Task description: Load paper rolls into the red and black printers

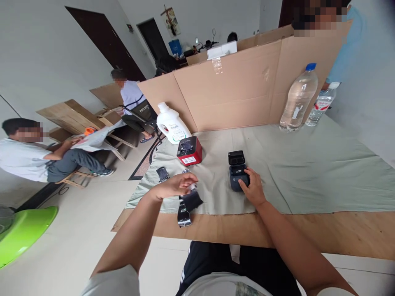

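The right hand [254, 188], thumb and fingers spread, touches the dark, round-cornered device [235, 184], its lid [236, 158] up. Left of the device, the left hand [175, 185] curls, grip unclear, at a white scrap [193, 187] near glossy black wrapping [193, 201].

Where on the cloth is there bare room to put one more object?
The widest free patch of cloth lies right of the dark device and right hand, in front of the two bottles. A narrower one lies between the red box and the device. It is crowded at the left, around the left hand and black scraps.
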`<action>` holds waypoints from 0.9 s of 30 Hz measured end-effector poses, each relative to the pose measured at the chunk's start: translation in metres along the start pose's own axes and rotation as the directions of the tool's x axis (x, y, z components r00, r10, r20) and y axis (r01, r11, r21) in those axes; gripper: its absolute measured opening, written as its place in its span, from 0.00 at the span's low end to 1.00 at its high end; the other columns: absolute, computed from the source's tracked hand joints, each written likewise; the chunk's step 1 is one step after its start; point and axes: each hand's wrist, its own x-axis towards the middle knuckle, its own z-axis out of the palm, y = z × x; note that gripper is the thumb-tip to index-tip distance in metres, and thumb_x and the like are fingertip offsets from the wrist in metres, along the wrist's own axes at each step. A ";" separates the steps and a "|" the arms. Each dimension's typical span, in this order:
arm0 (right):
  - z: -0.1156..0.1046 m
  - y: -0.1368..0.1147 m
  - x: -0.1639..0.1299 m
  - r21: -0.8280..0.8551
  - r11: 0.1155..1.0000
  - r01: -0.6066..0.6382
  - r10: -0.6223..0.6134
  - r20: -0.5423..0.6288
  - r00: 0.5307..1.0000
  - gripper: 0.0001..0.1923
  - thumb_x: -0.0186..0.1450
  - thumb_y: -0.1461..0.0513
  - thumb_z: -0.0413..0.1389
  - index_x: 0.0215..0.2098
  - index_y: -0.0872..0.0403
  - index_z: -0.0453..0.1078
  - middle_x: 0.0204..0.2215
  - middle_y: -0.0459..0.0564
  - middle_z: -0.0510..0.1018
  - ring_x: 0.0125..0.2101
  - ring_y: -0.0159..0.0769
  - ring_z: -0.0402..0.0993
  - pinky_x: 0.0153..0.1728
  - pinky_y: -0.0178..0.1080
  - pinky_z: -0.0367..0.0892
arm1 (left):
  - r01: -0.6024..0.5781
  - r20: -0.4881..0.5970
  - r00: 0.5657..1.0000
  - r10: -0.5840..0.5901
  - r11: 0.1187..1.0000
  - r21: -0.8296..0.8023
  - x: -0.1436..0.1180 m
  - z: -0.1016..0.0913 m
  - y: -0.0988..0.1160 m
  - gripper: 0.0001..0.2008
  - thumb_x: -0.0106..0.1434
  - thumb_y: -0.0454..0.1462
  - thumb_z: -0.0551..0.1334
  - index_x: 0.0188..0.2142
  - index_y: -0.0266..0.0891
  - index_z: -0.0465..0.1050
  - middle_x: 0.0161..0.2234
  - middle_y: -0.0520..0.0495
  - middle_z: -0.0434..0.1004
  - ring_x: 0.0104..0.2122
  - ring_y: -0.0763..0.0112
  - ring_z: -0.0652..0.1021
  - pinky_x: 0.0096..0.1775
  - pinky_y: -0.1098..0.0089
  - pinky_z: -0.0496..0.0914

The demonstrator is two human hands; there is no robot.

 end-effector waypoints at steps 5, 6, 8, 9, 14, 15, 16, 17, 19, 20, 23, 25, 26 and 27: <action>-0.005 -0.005 0.001 -0.047 0.991 0.124 -0.124 -0.004 0.992 0.31 0.59 0.51 0.60 0.56 0.55 0.60 0.54 0.61 0.68 0.54 0.50 0.64 0.54 0.57 0.63 | -0.306 0.231 0.893 0.386 0.899 -0.314 0.075 0.044 0.069 0.18 0.50 0.38 0.69 0.41 0.37 0.71 0.31 0.48 0.73 0.28 0.75 0.71 0.33 0.73 0.67; -0.007 -0.006 0.001 -0.045 0.989 0.143 -0.144 -0.010 0.990 0.32 0.58 0.52 0.60 0.57 0.54 0.59 0.55 0.60 0.67 0.54 0.50 0.63 0.54 0.57 0.63 | -0.348 0.212 0.883 0.419 0.886 -0.306 0.094 0.055 0.076 0.16 0.51 0.37 0.68 0.40 0.37 0.71 0.31 0.48 0.73 0.30 0.74 0.72 0.33 0.73 0.67; -0.010 -0.006 0.002 -0.046 0.986 0.158 -0.159 -0.034 0.987 0.34 0.57 0.54 0.61 0.58 0.54 0.58 0.54 0.59 0.66 0.54 0.50 0.63 0.54 0.57 0.63 | -0.408 0.114 0.895 0.432 0.893 -0.189 0.131 0.074 0.084 0.13 0.51 0.33 0.66 0.37 0.36 0.70 0.32 0.49 0.73 0.31 0.73 0.72 0.35 0.72 0.68; -0.011 -0.007 0.003 -0.053 0.986 0.157 -0.159 -0.044 0.986 0.33 0.56 0.55 0.61 0.58 0.54 0.59 0.54 0.59 0.66 0.53 0.50 0.63 0.53 0.56 0.63 | -0.410 0.073 0.906 0.417 0.908 -0.088 0.147 0.081 0.086 0.12 0.51 0.32 0.66 0.37 0.36 0.71 0.33 0.49 0.73 0.31 0.73 0.72 0.36 0.72 0.69; -0.015 -0.008 0.003 -0.082 0.985 0.155 -0.158 -0.036 0.987 0.13 0.59 0.63 0.58 0.43 0.51 0.72 0.50 0.55 0.67 0.48 0.46 0.64 0.49 0.51 0.67 | -0.387 -0.029 0.910 0.413 0.873 0.297 0.184 0.106 0.084 0.09 0.52 0.29 0.63 0.35 0.38 0.72 0.35 0.50 0.74 0.35 0.70 0.74 0.39 0.70 0.70; -0.015 -0.008 0.003 -0.079 0.985 0.156 -0.159 -0.032 0.987 0.11 0.59 0.65 0.57 0.41 0.50 0.73 0.49 0.54 0.68 0.48 0.45 0.64 0.49 0.50 0.67 | -0.386 -0.049 0.905 0.424 0.862 0.330 0.184 0.108 0.083 0.09 0.52 0.29 0.63 0.35 0.38 0.72 0.35 0.50 0.74 0.36 0.69 0.74 0.39 0.70 0.70; -0.015 -0.008 0.003 -0.076 0.985 0.154 -0.157 -0.031 0.987 0.11 0.59 0.66 0.56 0.39 0.50 0.74 0.48 0.53 0.68 0.47 0.44 0.64 0.48 0.49 0.67 | -0.386 -0.070 0.898 0.435 0.852 0.353 0.183 0.110 0.082 0.09 0.53 0.29 0.63 0.35 0.38 0.72 0.35 0.50 0.74 0.36 0.69 0.74 0.39 0.70 0.69; -0.015 -0.008 0.003 -0.075 0.985 0.153 -0.156 -0.031 0.987 0.11 0.59 0.67 0.55 0.39 0.50 0.74 0.47 0.53 0.69 0.47 0.44 0.64 0.48 0.49 0.67 | -0.389 -0.088 0.889 0.449 0.844 0.369 0.182 0.112 0.081 0.08 0.53 0.29 0.63 0.35 0.38 0.72 0.35 0.50 0.74 0.36 0.69 0.74 0.38 0.70 0.69; -0.015 -0.008 0.003 -0.077 0.985 0.156 -0.159 -0.036 0.987 0.12 0.59 0.68 0.55 0.38 0.50 0.75 0.46 0.53 0.69 0.47 0.43 0.64 0.48 0.49 0.67 | -0.406 -0.117 0.868 0.482 0.826 0.391 0.179 0.113 0.079 0.07 0.54 0.30 0.64 0.34 0.38 0.71 0.35 0.49 0.73 0.36 0.69 0.74 0.38 0.71 0.69; -0.015 -0.008 0.004 -0.080 0.984 0.158 -0.161 -0.040 0.986 0.12 0.59 0.68 0.54 0.38 0.50 0.75 0.45 0.53 0.70 0.46 0.43 0.64 0.48 0.49 0.67 | -0.413 -0.128 0.859 0.495 0.819 0.400 0.178 0.114 0.079 0.06 0.54 0.31 0.64 0.33 0.38 0.71 0.35 0.49 0.73 0.35 0.69 0.74 0.38 0.71 0.69; -0.014 -0.008 0.004 -0.088 0.984 0.153 -0.158 -0.046 0.986 0.12 0.60 0.68 0.54 0.38 0.51 0.76 0.42 0.53 0.70 0.45 0.42 0.64 0.48 0.48 0.67 | -0.425 -0.129 0.846 0.518 0.800 0.424 0.176 0.114 0.077 0.05 0.55 0.31 0.65 0.32 0.38 0.70 0.35 0.49 0.72 0.34 0.70 0.74 0.37 0.71 0.69; -0.013 -0.008 0.003 -0.091 0.985 0.145 -0.149 -0.044 0.988 0.13 0.60 0.68 0.53 0.38 0.50 0.76 0.40 0.52 0.70 0.43 0.41 0.65 0.46 0.47 0.68 | -0.425 -0.115 0.844 0.525 0.783 0.455 0.177 0.114 0.077 0.05 0.55 0.31 0.65 0.32 0.38 0.71 0.34 0.49 0.73 0.34 0.70 0.74 0.37 0.71 0.68; -0.013 -0.008 0.003 -0.093 0.985 0.142 -0.147 -0.042 0.988 0.13 0.60 0.68 0.53 0.39 0.50 0.76 0.39 0.52 0.70 0.42 0.41 0.65 0.45 0.46 0.68 | -0.421 -0.108 0.845 0.524 0.775 0.471 0.177 0.115 0.077 0.04 0.56 0.32 0.65 0.32 0.39 0.71 0.33 0.49 0.73 0.35 0.69 0.74 0.37 0.71 0.68; -0.013 -0.008 0.003 -0.095 0.985 0.142 -0.147 -0.043 0.988 0.13 0.60 0.68 0.53 0.39 0.50 0.76 0.38 0.52 0.70 0.41 0.41 0.65 0.45 0.46 0.68 | -0.411 -0.105 0.849 0.519 0.772 0.485 0.177 0.116 0.077 0.04 0.56 0.32 0.65 0.31 0.39 0.71 0.33 0.50 0.74 0.35 0.69 0.75 0.38 0.71 0.68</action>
